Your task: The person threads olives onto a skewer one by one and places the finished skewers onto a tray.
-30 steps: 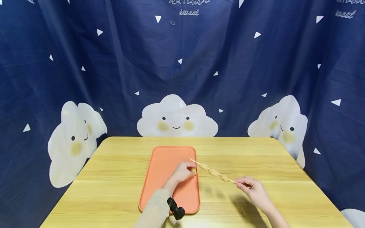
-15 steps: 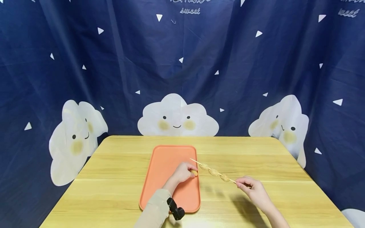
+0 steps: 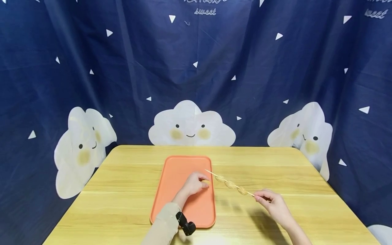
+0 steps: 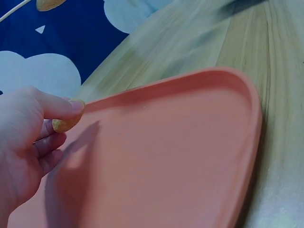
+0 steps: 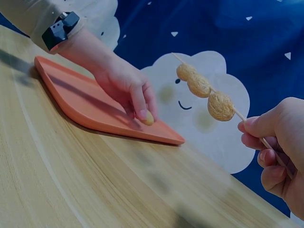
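My left hand (image 3: 193, 183) pinches a golden-brown ball (image 4: 69, 124) between thumb and fingers, over the right side of the orange tray (image 3: 176, 166). In the head view the fingers hide most of that ball. To the right, my right hand (image 3: 275, 207) grips the lower end of a wooden skewer (image 5: 240, 114) and holds it in the air. Three wrinkled golden-brown balls are threaded on it, the lowest ball (image 5: 221, 106) being closest to the right hand. The bare pointed tip of the skewer reaches up-left, over the tray's right rim and near the left hand.
The orange tray lies on a light wooden table (image 3: 122, 190). Behind the table hangs a dark blue curtain (image 3: 196, 81) printed with white clouds and triangles. A black camera (image 3: 185, 224) is strapped to the left wrist.
The left hand has shifted slightly left, and the ball it pinches shows less in the head view. The right hand and skewer have stayed nearly still.
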